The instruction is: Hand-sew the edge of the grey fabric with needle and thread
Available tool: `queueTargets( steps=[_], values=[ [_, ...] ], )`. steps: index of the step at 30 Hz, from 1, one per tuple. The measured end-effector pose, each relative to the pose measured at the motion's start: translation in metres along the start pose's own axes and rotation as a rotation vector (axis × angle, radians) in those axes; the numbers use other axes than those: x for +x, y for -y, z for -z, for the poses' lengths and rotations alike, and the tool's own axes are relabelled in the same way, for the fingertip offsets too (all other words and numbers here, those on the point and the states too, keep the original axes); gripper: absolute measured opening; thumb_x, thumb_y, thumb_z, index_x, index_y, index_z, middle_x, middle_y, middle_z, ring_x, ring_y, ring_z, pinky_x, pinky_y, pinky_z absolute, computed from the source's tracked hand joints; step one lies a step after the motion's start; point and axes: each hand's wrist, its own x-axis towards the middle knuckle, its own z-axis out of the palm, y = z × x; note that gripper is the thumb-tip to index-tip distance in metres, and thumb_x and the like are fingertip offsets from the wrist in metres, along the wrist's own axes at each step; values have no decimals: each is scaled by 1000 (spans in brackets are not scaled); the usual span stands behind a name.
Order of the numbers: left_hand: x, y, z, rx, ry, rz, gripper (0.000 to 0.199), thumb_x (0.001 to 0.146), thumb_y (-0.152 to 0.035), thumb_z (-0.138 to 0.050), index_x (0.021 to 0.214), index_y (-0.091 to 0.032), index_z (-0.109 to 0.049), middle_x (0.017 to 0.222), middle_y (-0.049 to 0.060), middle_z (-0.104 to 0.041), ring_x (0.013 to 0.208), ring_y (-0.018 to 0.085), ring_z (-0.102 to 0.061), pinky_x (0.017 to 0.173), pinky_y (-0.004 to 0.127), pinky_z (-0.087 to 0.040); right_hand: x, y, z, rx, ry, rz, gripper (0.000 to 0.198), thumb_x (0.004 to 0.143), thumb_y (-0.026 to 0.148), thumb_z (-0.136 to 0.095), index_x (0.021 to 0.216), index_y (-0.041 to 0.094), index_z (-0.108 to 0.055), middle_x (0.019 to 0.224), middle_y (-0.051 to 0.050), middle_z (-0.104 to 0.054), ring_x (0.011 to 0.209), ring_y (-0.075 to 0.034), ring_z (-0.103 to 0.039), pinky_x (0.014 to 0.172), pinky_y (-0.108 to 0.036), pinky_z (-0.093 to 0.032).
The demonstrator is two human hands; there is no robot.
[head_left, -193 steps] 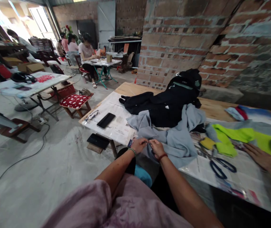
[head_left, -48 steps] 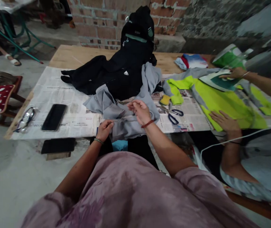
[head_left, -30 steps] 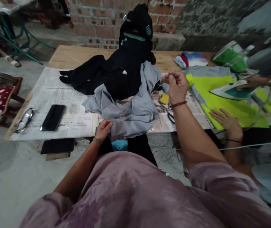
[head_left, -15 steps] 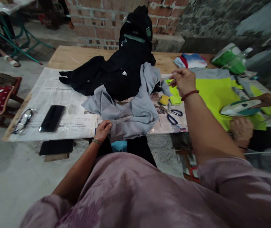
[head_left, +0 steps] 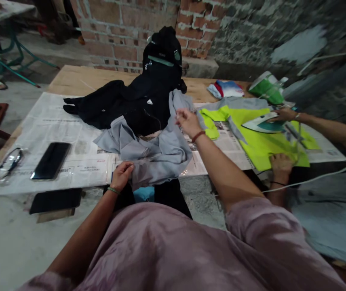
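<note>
My left hand (head_left: 122, 176) pinches the near edge of a grey cloth (head_left: 161, 149), which lies crumpled at the table's front. My right hand (head_left: 188, 122) is over the cloth's right side, thumb and fingers drawn together. Whatever is between those fingertips is too small to make out. Behind the grey cloth, and partly under it, spreads a black garment (head_left: 130, 97) with a small white logo. A thin pale line, perhaps thread, shows on the black fabric. My right forearm covers the spot where the scissors lay.
At right, a co-worker's hand (head_left: 283, 114) holds an iron (head_left: 264, 123) on a yellow-green cloth (head_left: 258, 149); a white cord crosses nearby. Newspaper (head_left: 82, 165) under plastic covers the table. A phone (head_left: 51, 161) and glasses (head_left: 7, 163) lie left. A black bag (head_left: 162, 52) stands behind.
My right hand has come down and left, toward the grey cloth. My left hand keeps its pinch. The view has shifted right, and the co-worker's iron has moved farther back on the yellow-green cloth.
</note>
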Motion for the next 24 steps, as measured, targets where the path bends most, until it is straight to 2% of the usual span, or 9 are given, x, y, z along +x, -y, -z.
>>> queueTargets(
  steps=[2,4,9,11,13,16,18,21,24],
  values=[
    [0,0,1,-3,3,-5,27,72,-42,-56,82,-17,-62,82,2,-63,80,16,-55,79,29,-44,-38,-20,-1,-54,20,-21,19,76,28,-52,86,16,-63,70,0,-62,66,-13,-60,70,-29,-51],
    [0,-1,1,0,13,-6,27,72,-42,-56,82,-17,-62,83,2,-63,81,17,-56,79,29,-44,-79,-42,5,-38,-72,-80,23,75,32,-51,86,16,-64,74,-2,-64,67,-14,-60,70,-30,-50],
    [0,-1,2,13,11,-4,27,73,-42,-56,83,-18,-62,84,3,-64,84,17,-56,82,30,-44,-172,-85,24,79,-317,-376,32,72,41,-49,87,16,-62,71,-3,-64,63,-14,-58,68,-30,-49],
    [-1,-1,1,10,0,4,29,73,-43,-56,86,-18,-63,87,4,-65,86,18,-57,84,31,-45,-200,-94,26,89,-328,-453,33,70,43,-51,85,16,-62,72,-4,-64,65,-15,-58,68,-31,-49],
    [-3,-4,0,-2,-6,5,35,72,-44,-56,94,-17,-62,94,6,-65,90,19,-58,86,33,-45,-222,-99,24,71,-312,-463,32,69,43,-52,85,16,-62,78,-5,-65,70,-17,-59,72,-32,-49],
    [-11,-19,5,40,-10,-56,47,72,-44,-57,110,-17,-58,112,10,-61,97,21,-58,87,35,-47,-238,-99,17,41,-259,-403,32,72,40,-52,91,17,-62,88,-7,-66,77,-17,-60,76,-32,-48],
    [-20,-36,17,127,-9,-152,45,74,-44,-57,111,-19,-59,123,10,-55,103,22,-57,89,36,-47,-239,-96,14,24,-222,-357,32,75,38,-51,97,17,-61,93,-8,-65,79,-17,-59,77,-32,-48],
    [-42,-61,51,317,24,-277,33,77,-42,-55,103,-25,-64,120,7,-58,111,23,-54,98,39,-43,-232,-91,13,-37,-179,-272,31,77,35,-49,98,16,-62,95,-9,-63,82,-17,-58,79,-32,-48],
    [-81,-69,96,471,93,-234,27,75,-45,-56,95,-31,-68,111,4,-64,104,25,-59,95,38,-47,-225,-85,13,-94,-151,-177,28,79,33,-48,97,16,-63,96,-9,-62,84,-17,-58,79,-32,-48]
  ],
)
